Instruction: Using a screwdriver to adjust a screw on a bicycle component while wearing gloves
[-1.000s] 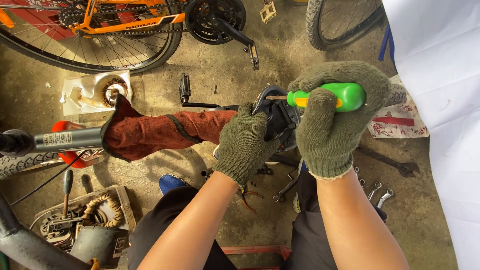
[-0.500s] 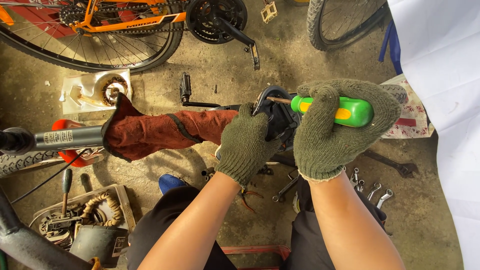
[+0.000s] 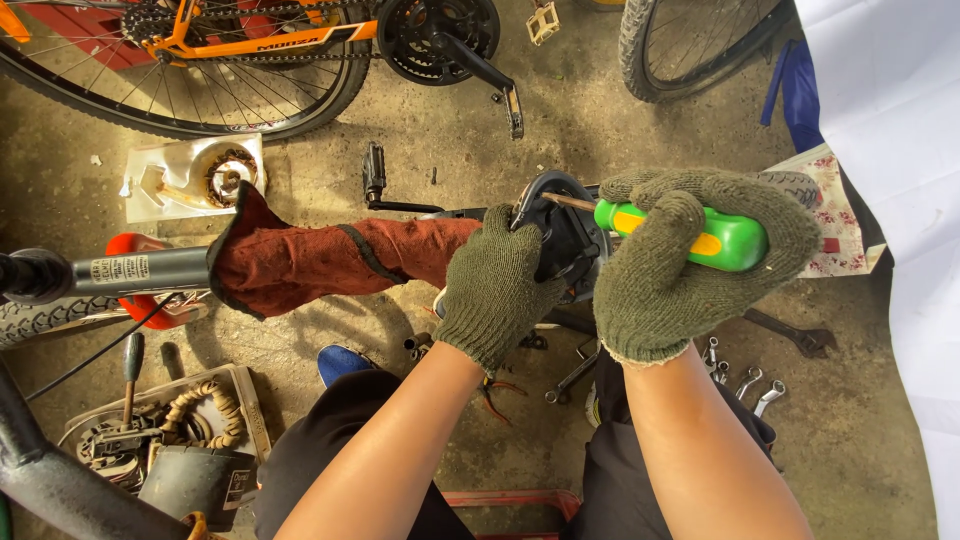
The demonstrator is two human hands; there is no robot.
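Concrete floor (image 3: 450, 150), dusty & stained — landmark: orange bike (image 3: 200, 40) standing at top. Below its rear wheel, white packaging w/ a rusty sprocket (image 3: 215, 175). Further below, a tray of old parts (image 3: 170, 430). Well to the bike's lower right — loose wrenches (image 3: 745, 375), black spanner (image 3: 790, 335), red-handled pliers (image 3: 495, 390).

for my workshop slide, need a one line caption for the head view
Gloved right hand drives a green-handled screwdriver into a black bike part steadied by the gloved left hand.

Sunlit, stained concrete floor (image 3: 600, 110) strewn with wrenches (image 3: 745, 375) beside an orange bicycle (image 3: 260, 40).
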